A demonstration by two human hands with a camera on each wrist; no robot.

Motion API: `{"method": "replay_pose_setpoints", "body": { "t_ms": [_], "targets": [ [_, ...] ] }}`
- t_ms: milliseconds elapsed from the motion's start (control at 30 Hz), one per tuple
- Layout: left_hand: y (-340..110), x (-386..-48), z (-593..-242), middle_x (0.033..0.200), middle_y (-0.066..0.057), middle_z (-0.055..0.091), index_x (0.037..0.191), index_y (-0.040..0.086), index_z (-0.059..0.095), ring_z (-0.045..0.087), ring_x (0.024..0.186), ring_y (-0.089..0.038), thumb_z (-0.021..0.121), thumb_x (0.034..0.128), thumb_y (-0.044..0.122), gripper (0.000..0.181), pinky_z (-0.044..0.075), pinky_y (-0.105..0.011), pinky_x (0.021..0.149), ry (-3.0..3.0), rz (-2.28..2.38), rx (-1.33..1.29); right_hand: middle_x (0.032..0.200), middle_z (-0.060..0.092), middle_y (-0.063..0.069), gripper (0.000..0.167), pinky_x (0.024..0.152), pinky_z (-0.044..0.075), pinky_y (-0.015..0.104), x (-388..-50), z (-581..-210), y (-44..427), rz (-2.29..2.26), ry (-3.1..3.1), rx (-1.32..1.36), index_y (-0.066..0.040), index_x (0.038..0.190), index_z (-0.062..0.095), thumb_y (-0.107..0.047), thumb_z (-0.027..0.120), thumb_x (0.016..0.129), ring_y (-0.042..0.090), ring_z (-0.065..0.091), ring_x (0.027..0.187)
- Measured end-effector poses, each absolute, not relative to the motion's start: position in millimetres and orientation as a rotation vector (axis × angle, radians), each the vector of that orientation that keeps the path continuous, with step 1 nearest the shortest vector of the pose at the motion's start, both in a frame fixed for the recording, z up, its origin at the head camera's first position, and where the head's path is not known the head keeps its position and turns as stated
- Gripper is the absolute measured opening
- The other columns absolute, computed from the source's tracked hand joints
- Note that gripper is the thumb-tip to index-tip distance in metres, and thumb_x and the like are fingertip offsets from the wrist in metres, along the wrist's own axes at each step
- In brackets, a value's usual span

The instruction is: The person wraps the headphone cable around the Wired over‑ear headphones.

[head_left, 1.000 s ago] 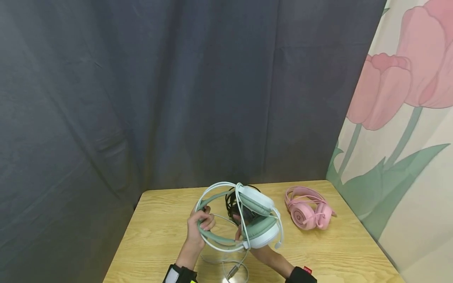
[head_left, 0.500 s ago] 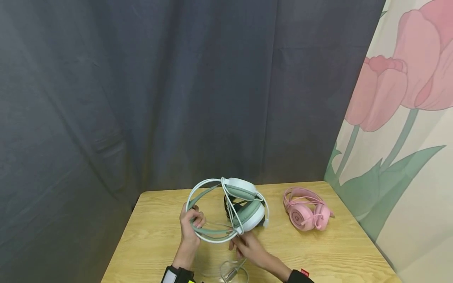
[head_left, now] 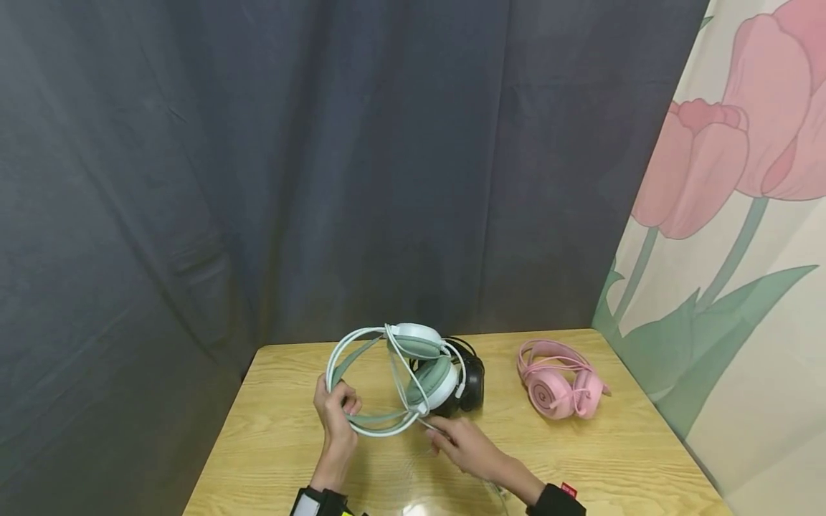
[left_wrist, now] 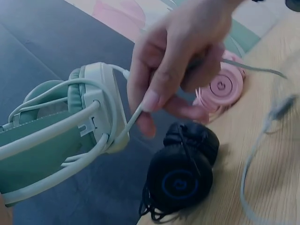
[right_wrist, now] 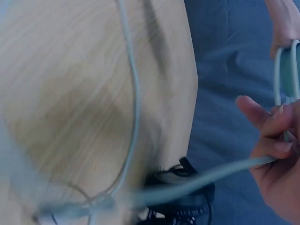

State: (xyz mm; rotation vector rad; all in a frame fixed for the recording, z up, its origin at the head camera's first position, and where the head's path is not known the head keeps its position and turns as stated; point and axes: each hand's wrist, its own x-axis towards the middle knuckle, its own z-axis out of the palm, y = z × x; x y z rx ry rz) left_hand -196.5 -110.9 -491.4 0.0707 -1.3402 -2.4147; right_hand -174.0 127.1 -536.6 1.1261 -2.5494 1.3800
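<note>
My left hand grips the headband of a white and green headset, holding it raised above the table. Cable loops cross the headset between its headband and ear cups. Just below the near ear cup, my right hand pinches the headset's pale cable between thumb and fingers. In the right wrist view the cable runs out of the curled fingers, partly blurred. Behind the white and green headset stands a black headset, partly hidden by it.
A pink headset with its cable wrapped round it lies on the right of the wooden table. A dark curtain hangs behind the table, and a wall with painted tulips borders the right side.
The white and green headset has moved left with my left hand, uncovering more of the black headset. My right hand has come from behind the headset to below its ear cup, pinching the cable.
</note>
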Motion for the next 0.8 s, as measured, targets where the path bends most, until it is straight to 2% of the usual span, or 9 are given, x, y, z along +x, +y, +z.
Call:
{"method": "replay_pose_setpoints", "body": {
  "t_ms": [67,333,533,633,800],
  "targets": [
    [-112.3,-196.2,-494.1,0.057,0.002,0.034,0.089,0.006,0.04,0.028,0.042,-0.007,0.043,0.0765,-0.012,0.021,0.025,-0.018,0.041,-1.39,-2.36,0.071,0.071,0.066,-0.001,0.013,0.039,0.033,0.012,-175.4,-534.4,131.6,1.315,-2.569,1.13,-0.013,0.1,0.065,-0.012,0.052,0.102,-0.011,0.036,0.047],
    [-114.2,-195.4,-500.2,0.058,0.002,0.037,0.093,0.004,0.045,0.029,0.044,-0.006,0.044,0.078,-0.01,0.021,0.026,-0.019,0.042,-1.488,-2.272,0.096,0.068,0.061,-0.017,0.009,0.048,0.036,0.012,-177.9,-520.3,148.4,0.944,-2.584,1.154,-0.017,0.099,0.07,-0.019,0.061,0.098,-0.012,0.046,0.057],
    [-112.1,-194.1,-500.9,0.059,0.001,0.039,0.095,0.003,0.046,0.031,0.044,-0.007,0.042,0.0783,-0.01,0.022,0.027,-0.018,0.041,-1.524,-2.245,0.067,0.071,0.055,-0.02,0.015,0.046,0.032,0.015,-180.0,-507.9,159.2,0.651,-2.553,1.133,-0.019,0.099,0.074,-0.01,0.071,0.086,-0.007,0.039,0.057],
    [-111.3,-193.5,-500.2,0.059,0.001,0.037,0.097,0.001,0.046,0.03,0.044,-0.007,0.042,0.0773,-0.011,0.023,0.027,-0.019,0.042,-1.534,-2.229,0.052,0.069,0.053,-0.019,0.012,0.046,0.034,0.016,-181.0,-504.9,164.6,0.62,-2.567,1.13,-0.019,0.096,0.073,-0.01,0.071,0.088,-0.006,0.04,0.057],
    [-111.5,-193.9,-499.1,0.06,0.002,0.038,0.1,-0.004,0.048,0.034,0.044,-0.007,0.045,0.074,-0.013,0.028,0.03,-0.019,0.041,-1.632,-2.121,0.047,0.072,0.06,-0.017,0.003,0.051,0.042,0.02,-184.6,-501.1,176.0,0.618,-2.571,1.102,-0.018,0.091,0.072,-0.018,0.069,0.092,-0.007,0.047,0.062]
  ]
}}
